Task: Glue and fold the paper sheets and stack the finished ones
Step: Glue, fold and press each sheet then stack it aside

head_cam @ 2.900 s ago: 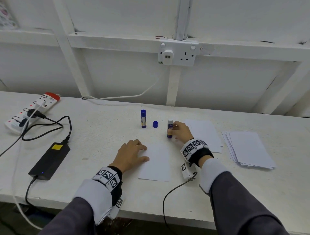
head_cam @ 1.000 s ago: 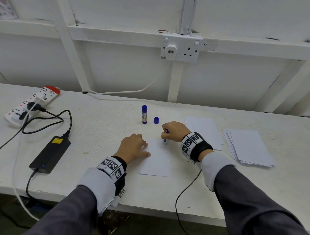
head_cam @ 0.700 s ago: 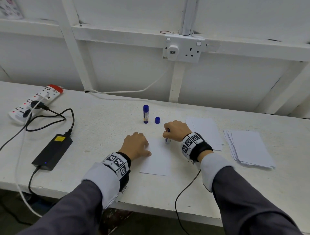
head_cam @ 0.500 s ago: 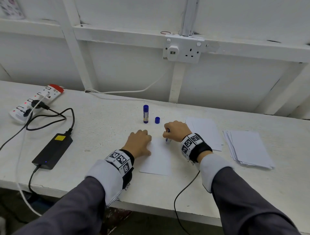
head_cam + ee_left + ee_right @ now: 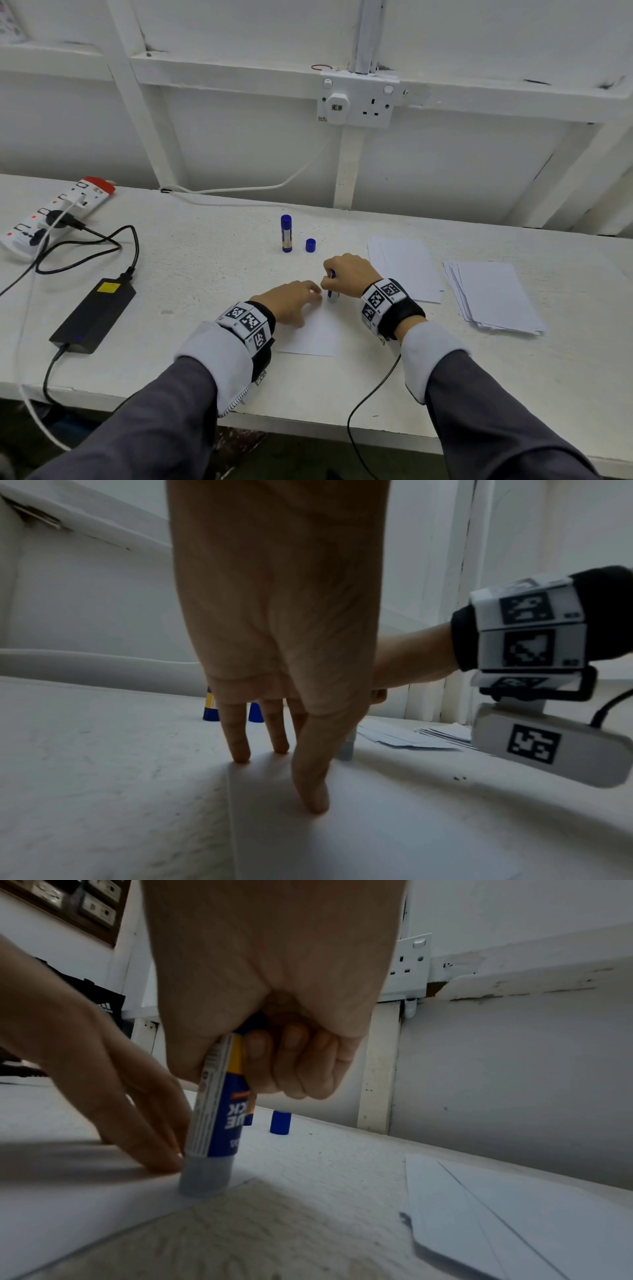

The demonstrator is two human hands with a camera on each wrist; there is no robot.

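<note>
A white paper sheet (image 5: 317,334) lies on the table in front of me. My left hand (image 5: 291,303) presses it down with straight fingers (image 5: 310,783) near its far edge. My right hand (image 5: 346,275) grips an uncapped blue glue stick (image 5: 219,1118) upside down, its tip touching the sheet's far right corner. The stick's blue cap (image 5: 310,245) stands on the table beyond, next to a second, capped glue stick (image 5: 286,233). A small pile of sheets (image 5: 407,269) and a larger stack of sheets (image 5: 493,296) lie to the right.
A black power adapter (image 5: 92,315) with its cable and a white power strip (image 5: 51,212) sit at the left of the white table (image 5: 205,274). A wall socket (image 5: 358,102) is mounted on the white wall behind. A black cable (image 5: 370,401) hangs from my right wrist.
My right hand picked the uncapped glue stick off the table and brought it tip-down onto the sheet's far right corner. My left hand slid forward along the sheet toward the glue stick.
</note>
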